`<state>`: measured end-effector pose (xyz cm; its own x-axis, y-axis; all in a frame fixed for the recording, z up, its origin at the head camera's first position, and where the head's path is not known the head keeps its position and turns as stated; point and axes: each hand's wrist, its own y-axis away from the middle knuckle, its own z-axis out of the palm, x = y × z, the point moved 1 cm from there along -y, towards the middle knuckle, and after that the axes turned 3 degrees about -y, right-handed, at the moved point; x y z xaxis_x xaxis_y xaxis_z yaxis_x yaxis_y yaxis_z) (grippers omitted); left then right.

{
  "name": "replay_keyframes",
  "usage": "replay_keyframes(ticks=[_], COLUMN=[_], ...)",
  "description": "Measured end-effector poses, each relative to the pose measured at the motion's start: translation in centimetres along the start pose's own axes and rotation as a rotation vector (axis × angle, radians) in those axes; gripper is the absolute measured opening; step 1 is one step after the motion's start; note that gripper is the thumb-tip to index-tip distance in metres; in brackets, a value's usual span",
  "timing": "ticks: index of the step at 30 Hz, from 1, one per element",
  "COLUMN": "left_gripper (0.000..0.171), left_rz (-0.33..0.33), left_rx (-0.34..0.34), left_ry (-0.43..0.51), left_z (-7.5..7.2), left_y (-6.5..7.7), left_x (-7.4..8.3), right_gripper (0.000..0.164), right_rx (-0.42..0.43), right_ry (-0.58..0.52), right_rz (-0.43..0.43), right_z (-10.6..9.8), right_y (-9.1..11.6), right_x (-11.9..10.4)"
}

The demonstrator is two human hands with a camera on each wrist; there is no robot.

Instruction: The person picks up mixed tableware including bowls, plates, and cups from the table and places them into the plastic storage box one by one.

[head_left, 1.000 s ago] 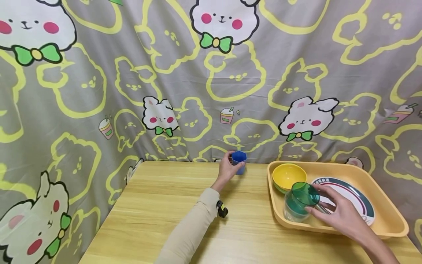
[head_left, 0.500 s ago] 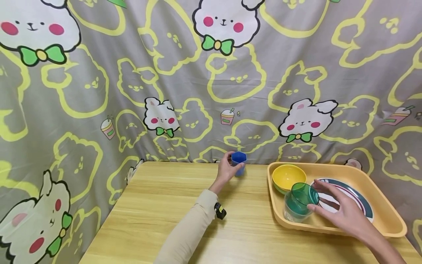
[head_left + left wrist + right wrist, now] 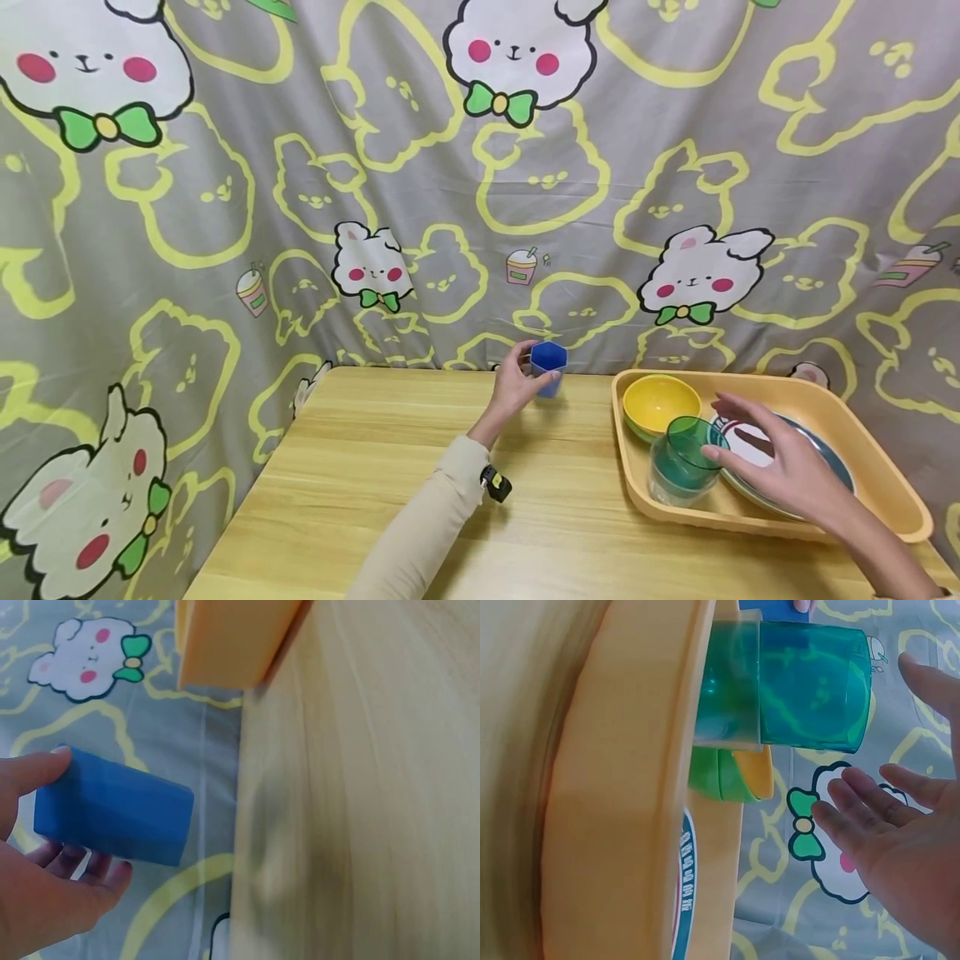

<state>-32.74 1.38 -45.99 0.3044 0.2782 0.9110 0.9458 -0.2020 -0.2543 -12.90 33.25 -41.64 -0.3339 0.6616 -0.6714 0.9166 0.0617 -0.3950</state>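
Note:
My left hand [image 3: 517, 382] grips a blue six-sided cup [image 3: 550, 367] near the table's back edge. In the left wrist view, the thumb and fingers lie on opposite sides of the blue cup [image 3: 112, 806], and a gap shows between its base and the tabletop. Over the tray, my right hand [image 3: 780, 458] is spread beside a translucent green cup [image 3: 693, 442]. The right wrist view shows the fingers apart from the green cup [image 3: 814, 686], which sits nested in a clear cup [image 3: 731, 682]. The clear cup [image 3: 671, 487] stands in the tray's front left corner.
A yellow-orange tray [image 3: 892, 500] occupies the table's right side. Inside it are a yellow bowl [image 3: 660, 400] with a green outside and a white plate [image 3: 836, 467] with a dark green rim. A patterned curtain [image 3: 442, 192] hangs behind the wooden table [image 3: 360, 450].
My right hand has loosened from the green cup's rim and drawn slightly away to the right. The left hand keeps its grip on the blue cup, almost unmoved.

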Motion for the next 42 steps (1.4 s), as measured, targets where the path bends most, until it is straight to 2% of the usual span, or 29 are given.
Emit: replay_keyframes(ticks=[7, 13, 18, 24, 28, 35, 42], left_gripper=[0.063, 0.063, 0.062, 0.064, 0.063, 0.059, 0.062], left_rz=[0.032, 0.065, 0.088, 0.107, 0.101, 0.097, 0.109], left_rx=[-0.029, -0.050, -0.082, -0.100, -0.117, -0.119, -0.160], left_ry=[0.015, 0.031, 0.055, 0.086, 0.114, 0.122, 0.152], left_z=[-1.0, -1.7, -2.5, -3.6, -3.9, -4.2, -5.0], left_y=[0.6, 1.2, 2.0, 3.0, 3.6, 4.2, 5.3], left_x=[1.1, 1.8, 2.6, 3.3, 3.6, 3.8, 4.0], right_gripper=[0.076, 0.079, 0.079, 0.087, 0.092, 0.094, 0.094], right_rx=[-0.017, -0.033, -0.034, -0.058, -0.048, -0.023, -0.009], right_ry=[0.087, 0.113, 0.103, 0.082, 0.072, 0.046, 0.031], right_rz=[-0.010, -0.038, -0.071, -0.074, -0.084, -0.161, -0.232], right_z=[0.0, 0.2, 0.5, 0.9, 0.9, 1.8, 2.9], right_y=[-0.9, -1.6, -2.3, -3.5, -3.8, -4.6, -5.5], right_x=[-0.3, -0.6, -1.1, -1.8, -1.9, -2.2, -3.3])
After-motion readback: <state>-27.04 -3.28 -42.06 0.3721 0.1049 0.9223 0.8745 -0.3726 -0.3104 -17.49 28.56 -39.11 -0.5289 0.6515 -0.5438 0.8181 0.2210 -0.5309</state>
